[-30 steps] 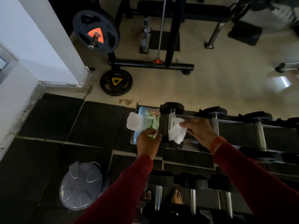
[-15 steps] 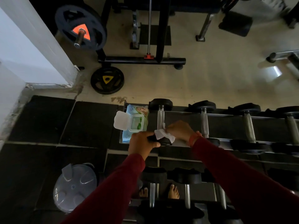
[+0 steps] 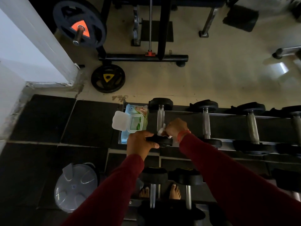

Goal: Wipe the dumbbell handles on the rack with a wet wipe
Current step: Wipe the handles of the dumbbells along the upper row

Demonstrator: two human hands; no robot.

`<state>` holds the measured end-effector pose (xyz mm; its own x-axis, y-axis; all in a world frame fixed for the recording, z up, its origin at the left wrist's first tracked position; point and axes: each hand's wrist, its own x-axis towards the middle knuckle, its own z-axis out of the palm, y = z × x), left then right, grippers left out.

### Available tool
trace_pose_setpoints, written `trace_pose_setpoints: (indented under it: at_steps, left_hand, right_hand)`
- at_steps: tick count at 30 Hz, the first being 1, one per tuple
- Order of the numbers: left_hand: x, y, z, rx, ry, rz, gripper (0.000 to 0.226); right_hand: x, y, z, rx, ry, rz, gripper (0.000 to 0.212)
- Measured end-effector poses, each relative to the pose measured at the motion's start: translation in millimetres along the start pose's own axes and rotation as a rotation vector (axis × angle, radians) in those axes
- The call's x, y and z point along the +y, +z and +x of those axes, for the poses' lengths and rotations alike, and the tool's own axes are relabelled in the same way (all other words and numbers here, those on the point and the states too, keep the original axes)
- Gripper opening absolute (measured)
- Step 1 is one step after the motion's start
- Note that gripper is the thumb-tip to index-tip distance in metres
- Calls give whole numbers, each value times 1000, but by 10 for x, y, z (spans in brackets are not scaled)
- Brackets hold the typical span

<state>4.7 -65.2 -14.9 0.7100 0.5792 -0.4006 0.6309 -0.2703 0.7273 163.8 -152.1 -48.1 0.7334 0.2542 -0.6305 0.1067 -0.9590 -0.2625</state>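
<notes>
Head view, centre of frame: left hand (image 3: 141, 143) grips the near black head of the leftmost dumbbell (image 3: 161, 121) on the rack's (image 3: 228, 126) top tier, fingers curled over the head's rim. Right hand (image 3: 176, 128) is closed around the lower end of that dumbbell's chrome handle (image 3: 160, 117) with the white wet wipe (image 3: 161, 130) bunched under the fingers; only a bit of the wipe pokes out on the left side of the hand. Upper part of the handle is bare and visible, far head at the rack's back edge.

Wipe pack (image 3: 136, 122) lies flat at the rack's left end, just left of that dumbbell, white flip lid (image 3: 120, 120) swung open to the left. It sits close above the left hand; contact unclear.

More dumbbells (image 3: 206, 122) run to the right along the same tier, handles parallel. Lower tier at bottom of frame holds further dumbbells, dark and hard to read. Bare feet (image 3: 174, 191) show between them.

Lower left: grey round lid (image 3: 75, 187) on the black floor mats. Upper left: weight plate with orange centre (image 3: 79, 24) on a peg, smaller plate with yellow centre (image 3: 108, 78) below it, leaning at the machine base. Both sleeves are dark red; an orange band (image 3: 183, 135) is on the right wrist.
</notes>
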Motion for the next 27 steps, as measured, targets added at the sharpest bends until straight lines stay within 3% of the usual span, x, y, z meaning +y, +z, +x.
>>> trace_pose_setpoints:
  at_steps: [5,13,18,21,27]
  left_hand:
    - [14,0,-21,10,-19,-29,54]
    - [34,7,-40,9,-22,13,53]
    - [34,13,-19,8,-35,3,53]
    - [23,17,-1,12,-31,-1,54]
    - [6,27,1,14,-47,-17,55]
  right_hand:
    - [50,-48,26,-51,-48,-53,24]
    - [85,1,2,-4,-48,74,23]
    - [97,43,64,-23,46,152,20]
    - [117,45,108,-64,3,137,26]
    - [153,43,85,-26,-42,145,17]
